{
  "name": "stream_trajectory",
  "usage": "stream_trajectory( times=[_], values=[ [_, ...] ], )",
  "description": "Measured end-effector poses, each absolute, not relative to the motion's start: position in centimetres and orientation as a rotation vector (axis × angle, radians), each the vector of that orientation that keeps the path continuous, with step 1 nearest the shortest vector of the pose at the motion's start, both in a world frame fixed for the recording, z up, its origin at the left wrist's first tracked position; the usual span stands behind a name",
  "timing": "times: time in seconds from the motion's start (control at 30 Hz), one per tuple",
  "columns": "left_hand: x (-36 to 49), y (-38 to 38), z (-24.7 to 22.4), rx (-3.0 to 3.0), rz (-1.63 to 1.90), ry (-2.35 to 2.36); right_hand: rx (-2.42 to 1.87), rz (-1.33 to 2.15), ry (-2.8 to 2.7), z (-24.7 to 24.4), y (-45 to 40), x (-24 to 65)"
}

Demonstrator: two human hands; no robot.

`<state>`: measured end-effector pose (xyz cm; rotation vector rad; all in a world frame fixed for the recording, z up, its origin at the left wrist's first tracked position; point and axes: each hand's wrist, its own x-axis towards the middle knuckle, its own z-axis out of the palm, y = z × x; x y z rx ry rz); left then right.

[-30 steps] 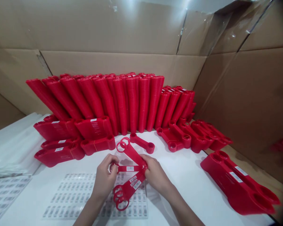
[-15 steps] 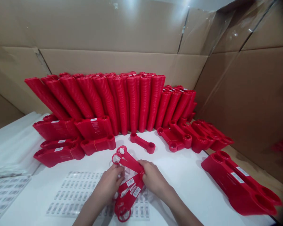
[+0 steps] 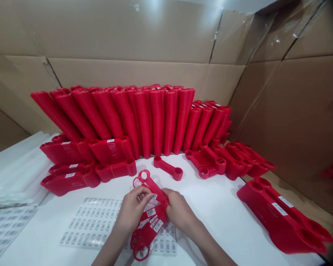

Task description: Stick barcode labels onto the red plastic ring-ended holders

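Fanned out between my hands are several flat red plastic pieces (image 3: 147,232) with ring-shaped ends, some bearing white barcode labels (image 3: 158,225). My right hand (image 3: 180,208) grips their right side. Thumb and forefinger of my left hand (image 3: 134,208) are pinched over the upper piece, beside a small white label (image 3: 154,196) at the fingertips. Whether that label is stuck to the piece or still held cannot be made out. Under my left forearm lies a clear-backed sheet of barcode labels (image 3: 91,221) on the white table (image 3: 211,236).
Tall stacks of red pieces (image 3: 155,122) line the cardboard wall (image 3: 127,37). Banded red bundles lie at the left (image 3: 72,181) and right (image 3: 283,214). A short red stack (image 3: 168,169) sits beyond my hands. Plastic bags (image 3: 16,173) and another label sheet (image 3: 8,229) are far left.
My left hand has moved up and right onto the upper red piece, and a small white label now shows at its fingertips. The lower pieces have swung slightly left.
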<state>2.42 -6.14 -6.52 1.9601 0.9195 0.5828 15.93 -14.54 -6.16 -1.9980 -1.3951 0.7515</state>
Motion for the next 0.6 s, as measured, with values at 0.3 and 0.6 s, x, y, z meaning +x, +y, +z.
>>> stream_trajectory(
  times=[0.3,0.6],
  values=[
    [2.7,-6.5,-7.1,2.348,0.688,0.955,-1.960,0.785,-1.423,-5.6,-14.8,15.5],
    [2.4,-5.4,-7.8,2.552,1.035,1.126,-1.877,0.798,-1.426,-5.4,-15.1,15.3]
  ],
)
